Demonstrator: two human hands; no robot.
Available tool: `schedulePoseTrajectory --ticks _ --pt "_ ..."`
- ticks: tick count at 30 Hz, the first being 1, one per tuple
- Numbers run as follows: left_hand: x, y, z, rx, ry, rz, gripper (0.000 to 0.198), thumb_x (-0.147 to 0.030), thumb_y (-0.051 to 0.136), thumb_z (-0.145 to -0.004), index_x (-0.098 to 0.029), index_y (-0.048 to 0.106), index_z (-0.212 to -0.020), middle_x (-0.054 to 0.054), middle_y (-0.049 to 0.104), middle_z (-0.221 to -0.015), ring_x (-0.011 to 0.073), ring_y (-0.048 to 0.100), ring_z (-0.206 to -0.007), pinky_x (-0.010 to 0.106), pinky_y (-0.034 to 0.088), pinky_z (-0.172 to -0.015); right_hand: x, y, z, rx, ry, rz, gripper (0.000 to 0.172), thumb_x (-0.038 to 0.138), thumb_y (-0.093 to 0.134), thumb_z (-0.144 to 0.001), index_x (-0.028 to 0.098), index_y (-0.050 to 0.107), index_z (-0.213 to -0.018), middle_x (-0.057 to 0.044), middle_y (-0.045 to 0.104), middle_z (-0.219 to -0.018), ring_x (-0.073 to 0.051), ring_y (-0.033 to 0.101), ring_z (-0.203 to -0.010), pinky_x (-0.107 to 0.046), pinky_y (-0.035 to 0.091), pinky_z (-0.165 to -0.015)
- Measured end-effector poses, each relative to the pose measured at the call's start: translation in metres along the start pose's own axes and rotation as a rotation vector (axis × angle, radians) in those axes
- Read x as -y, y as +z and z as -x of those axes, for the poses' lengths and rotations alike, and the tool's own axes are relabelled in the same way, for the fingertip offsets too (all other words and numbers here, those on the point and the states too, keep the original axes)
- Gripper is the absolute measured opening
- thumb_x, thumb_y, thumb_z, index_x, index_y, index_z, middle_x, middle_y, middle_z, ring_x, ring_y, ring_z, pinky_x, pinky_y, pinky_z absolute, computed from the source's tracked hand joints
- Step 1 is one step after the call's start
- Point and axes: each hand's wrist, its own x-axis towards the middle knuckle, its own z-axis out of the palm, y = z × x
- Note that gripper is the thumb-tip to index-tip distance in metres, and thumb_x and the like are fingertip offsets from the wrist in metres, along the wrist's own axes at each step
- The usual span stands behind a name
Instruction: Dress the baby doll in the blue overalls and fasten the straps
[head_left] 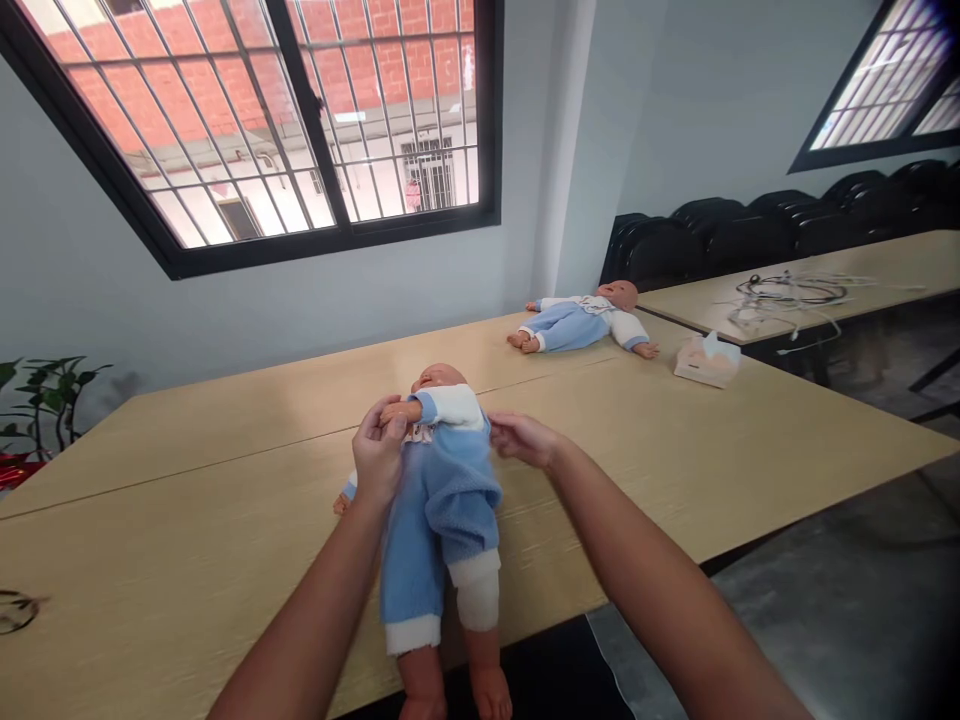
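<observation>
Blue-trousered doll (436, 480): left fingers (394, 433) hold arm (411, 410); 1 foot (424, 708) cropped.

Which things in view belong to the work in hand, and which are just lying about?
In the work:
- nearer doll
- left hand, holding the doll's hand
- right hand, at the doll's side

Lying about:
- farther doll, untouched
- tissue box
- tangled cables

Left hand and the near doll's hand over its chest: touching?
Touching. Head view: the left hand holds the near doll's hand between thumb and fingers.
</observation>
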Motion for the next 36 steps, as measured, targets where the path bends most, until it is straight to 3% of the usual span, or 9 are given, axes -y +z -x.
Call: schedulePoseTrajectory --ticks 6,12,18,21,23,26,28,32,36 --pt "0.000 -0.001 0.000 -0.012 0.023 0.011 0.048 -0.048 0.079 -0.076 -0.017 0.068 -0.112 0.006 0.072 -0.105 0.0215 0.073 -0.099 0.033 0.061 -0.088 -0.003 0.000 -0.003 -0.108 -0.051 0.137 0.049 0.061 0.081 -0.073 0.020 0.059 -0.087 0.006 0.049 -0.064 -0.008 0.032 -0.052 -0.023 0.019 -0.047" --pt "-0.002 0.002 0.004 -0.013 0.079 -0.104 0.046 -0.047 0.077 -0.079 -0.016 0.067 -0.111 0.008 0.071 -0.108 0.0213 0.072 -0.099 0.032 0.060 -0.089 -0.008 0.004 -0.011 -0.299 -0.078 0.264 0.044 0.062 0.071 -0.080 0.022 0.051 -0.079 0.008 0.041 -0.058 -0.008 0.029 -0.046 -0.024 0.018 -0.044" --pt "-0.006 0.015 0.024 0.072 0.225 -0.398 0.043 -0.042 0.079 -0.077 -0.016 0.065 -0.108 0.008 0.070 -0.107 0.0172 0.069 -0.083 0.025 0.057 -0.066 -0.022 0.033 0.020 -0.556 -0.244 0.342 0.034 0.052 0.065 -0.086 0.025 0.051 -0.102 0.001 0.057 -0.085 -0.016 0.052 -0.074 -0.027 0.043 -0.064" --pt "-0.011 0.025 0.037 0.239 0.327 -0.568 0.047 -0.044 0.085 -0.073 -0.019 0.066 -0.108 0.006 0.070 -0.104 0.0139 0.064 -0.071 0.024 0.053 -0.059 -0.040 0.051 0.054 -0.574 -0.378 0.400 0.046 0.056 0.064 -0.088 0.025 0.052 -0.119 -0.006 0.062 -0.113 -0.021 0.058 -0.095 -0.034 0.048 -0.084" --pt "-0.015 0.034 0.044 0.485 0.406 -0.648 0.052 -0.049 0.087 -0.071 -0.021 0.067 -0.110 0.005 0.070 -0.101 0.0151 0.065 -0.072 0.027 0.055 -0.064 -0.052 0.061 0.076 -0.523 -0.415 0.342 0.058 0.063 0.061 -0.090 0.027 0.048 -0.134 -0.010 0.059 -0.133 -0.024 0.060 -0.108 -0.038 0.048 -0.093" --pt "-0.022 0.048 0.054 0.884 0.508 -0.709 0.058 -0.048 0.087 -0.074 -0.024 0.065 -0.122 0.006 0.072 -0.112 0.0228 0.070 -0.095 0.035 0.059 -0.084 -0.062 0.065 0.096 -0.448 -0.359 0.082 0.072 0.075 0.045 -0.092 0.033 0.034 -0.150 -0.010 0.058 -0.142 -0.026 0.061 -0.120 -0.041 0.050 -0.098" --pt "-0.029 0.054 0.062 1.042 0.531 -0.724 0.066 -0.042 0.085 -0.079 -0.027 0.057 -0.136 0.007 0.070 -0.127 0.0267 0.068 -0.113 0.040 0.057 -0.095 -0.061 0.061 0.103 -0.428 -0.315 -0.060 0.077 0.080 0.039 -0.091 0.033 0.032 -0.152 -0.009 0.061 -0.137 -0.026 0.062 -0.122 -0.043 0.051 -0.098" --pt "-0.052 0.051 0.088 1.135 0.545 -0.783 0.072 -0.033 0.080 -0.084 -0.027 0.045 -0.147 0.008 0.060 -0.145 0.0298 0.059 -0.131 0.045 0.051 -0.108 -0.052 0.047 0.113 -0.424 -0.256 -0.137 0.073 0.067 0.061 -0.086 0.035 0.039 -0.147 -0.006 0.066 -0.117 -0.027 0.066 -0.112 -0.044 0.055 -0.092" --pt "-0.072 0.030 0.133 0.999 0.428 -0.968 0.041 -0.034 0.083 -0.078 -0.029 0.063 -0.113 0.006 0.070 -0.115 0.0300 0.067 -0.108 0.043 0.057 -0.092 -0.050 0.030 0.122 -0.475 -0.270 -0.142 0.066 0.044 0.075 -0.080 0.033 0.044 -0.138 -0.005 0.064 -0.113 -0.027 0.068 -0.108 -0.044 0.056 -0.092"
